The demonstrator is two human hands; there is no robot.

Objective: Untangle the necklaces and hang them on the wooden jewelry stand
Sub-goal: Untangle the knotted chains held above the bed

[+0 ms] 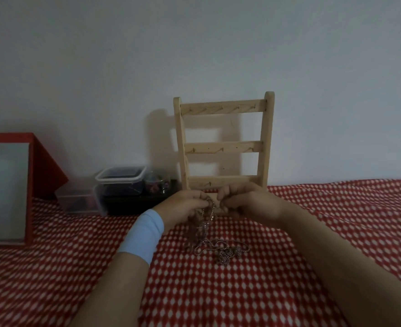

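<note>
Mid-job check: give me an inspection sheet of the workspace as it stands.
Surface: red dotted cloth.
Job's things: tangled necklaces, partly lifted, the rest on the cloth; wooden jewelry stand upright by the wall, no necklace seen on it.
Clutter: stacked plastic containers and a jar left of the stand.
Hands: left hand and right hand both pinch the chains.
Cables: nothing seen.
Surroundings: plain wall; red-framed panel far left.

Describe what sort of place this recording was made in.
Probably a home room, likely a bed or table against a plain wall: a red-and-white patterned cloth covers the surface, and a red-framed mirror, stacked plastic containers and a wooden jewelry stand sit along the wall.
</note>
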